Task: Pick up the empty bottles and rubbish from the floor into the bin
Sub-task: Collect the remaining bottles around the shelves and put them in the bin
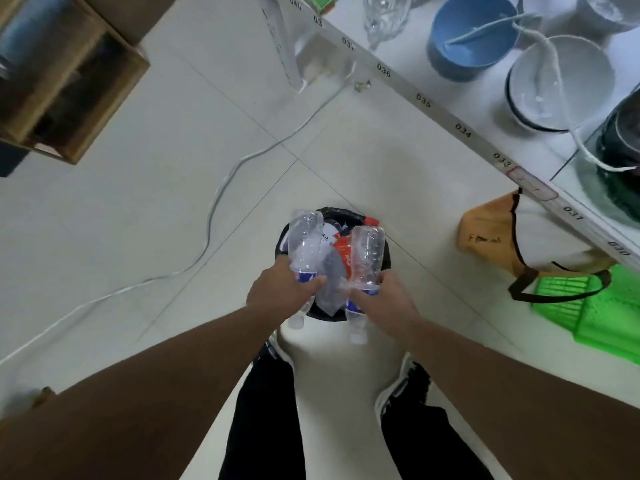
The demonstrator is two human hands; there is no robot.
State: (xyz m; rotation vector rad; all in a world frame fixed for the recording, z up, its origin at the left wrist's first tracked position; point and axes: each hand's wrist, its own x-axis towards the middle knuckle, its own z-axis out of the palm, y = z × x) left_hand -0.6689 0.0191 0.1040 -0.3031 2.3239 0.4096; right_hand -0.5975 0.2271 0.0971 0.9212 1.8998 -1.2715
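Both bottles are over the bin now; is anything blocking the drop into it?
No lid or cover shows on the bin. The left hand and right hand each hold a bottle over its opening. The bin already holds wrappers and clear plastic piled high, so the bottles may land on top.

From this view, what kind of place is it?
Probably a kitchen or dining corner indoors: a white table carries bowls and a glass, the floor is tiled, and a small lined bin stands beside it.
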